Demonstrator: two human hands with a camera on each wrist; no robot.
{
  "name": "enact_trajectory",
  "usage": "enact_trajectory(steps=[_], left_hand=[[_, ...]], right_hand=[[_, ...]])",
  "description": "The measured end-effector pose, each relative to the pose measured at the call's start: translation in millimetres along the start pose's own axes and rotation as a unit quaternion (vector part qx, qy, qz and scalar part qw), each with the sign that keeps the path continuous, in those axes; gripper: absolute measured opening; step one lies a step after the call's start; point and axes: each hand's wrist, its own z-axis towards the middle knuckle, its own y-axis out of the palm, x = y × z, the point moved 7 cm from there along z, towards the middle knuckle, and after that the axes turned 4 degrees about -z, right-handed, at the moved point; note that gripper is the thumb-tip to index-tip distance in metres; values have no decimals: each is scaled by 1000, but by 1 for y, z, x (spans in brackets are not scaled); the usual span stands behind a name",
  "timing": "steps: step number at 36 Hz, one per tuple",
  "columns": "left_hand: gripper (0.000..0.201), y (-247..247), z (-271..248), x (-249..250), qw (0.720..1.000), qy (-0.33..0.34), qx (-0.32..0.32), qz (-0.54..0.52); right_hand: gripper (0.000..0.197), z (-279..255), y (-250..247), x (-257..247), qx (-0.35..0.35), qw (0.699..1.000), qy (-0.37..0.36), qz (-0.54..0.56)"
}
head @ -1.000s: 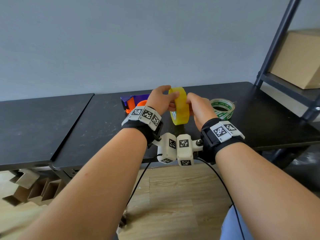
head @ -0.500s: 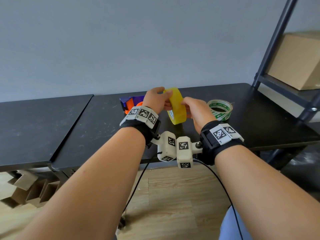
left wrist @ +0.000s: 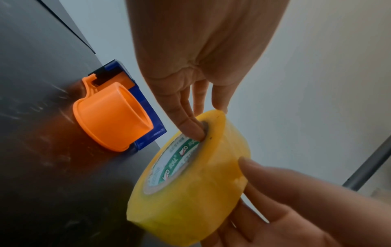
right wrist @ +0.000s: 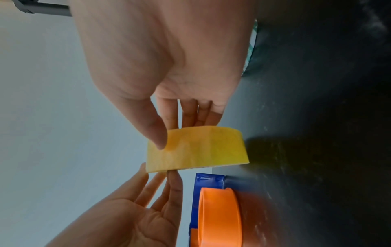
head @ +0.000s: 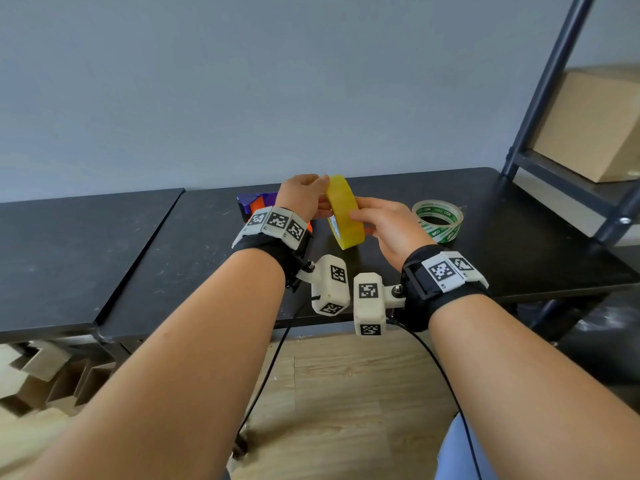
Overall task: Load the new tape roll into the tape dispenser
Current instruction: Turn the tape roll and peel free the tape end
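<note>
Both hands hold a yellow tape roll [head: 344,211] on edge above the black table [head: 519,244]. My left hand [head: 320,199] grips its left side; the fingers [left wrist: 190,123] reach into the core and the thumb sits on the rim. My right hand [head: 360,220] grips the right side, with its thumb [right wrist: 158,135] on the outer band [right wrist: 201,150] and its fingers behind. The blue and orange tape dispenser [head: 254,206] lies on the table just behind my left wrist. Its orange hub [left wrist: 112,115] is bare, and it shows again as the dispenser [right wrist: 217,208] below the roll.
A nearly used-up clear roll with green print [head: 438,220] lies flat on the table to the right. A dark metal shelf frame [head: 540,109] with a cardboard box [head: 595,126] stands at the far right. A second black table [head: 69,258] adjoins on the left.
The yellow roll has tilted, its top leaning left, and both hands have shifted slightly left with it. The grips look the same.
</note>
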Motion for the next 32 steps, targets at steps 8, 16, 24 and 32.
enact_trajectory(steps=[8,16,24,32], left_hand=[[44,-2,-3,-2,1000,-5,2,-2],[46,-3,-6,-4,999,-9,27,-22],[48,2,-9,-5,1000,-18,1,-18],[47,4,-14,-2,998,-25,-59,-14]], right_hand=[[38,1,2,1,3,1000,5,-10],[25,0,-9,-4,75,996,-51,-26],[28,0,-16,-13,124,977,-105,-135],[33,-1,-17,-9,126,986,-66,-83]])
